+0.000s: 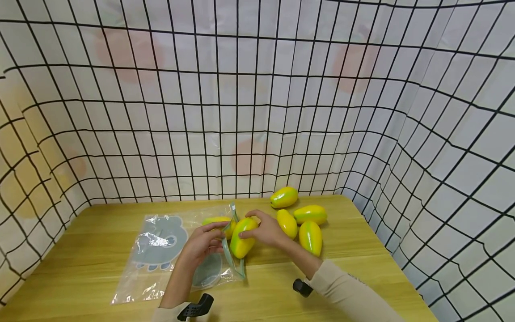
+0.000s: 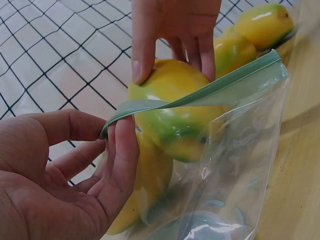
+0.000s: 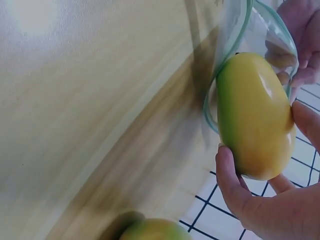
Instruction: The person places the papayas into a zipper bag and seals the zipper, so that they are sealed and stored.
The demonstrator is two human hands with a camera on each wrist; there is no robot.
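Observation:
A clear zip bag (image 1: 132,273) with a pale blue print and a green zip edge lies on the wooden table. My left hand (image 1: 201,245) pinches the zip edge (image 2: 145,105) between thumb and fingers, and the mouth stands apart. My right hand (image 1: 267,229) grips a yellow-green mango (image 3: 257,115) by its near end. The far end of this mango is at the bag's mouth, partly behind the green edge in the left wrist view. Another mango (image 2: 147,182) lies inside the bag, partly hidden by my left hand.
Several more mangoes lie right of my right hand, among them one at the back (image 1: 284,197) and one nearer me (image 1: 310,238). A black wire grid (image 1: 237,134) in front of pale sheeting encloses the back and sides of the table (image 1: 342,286).

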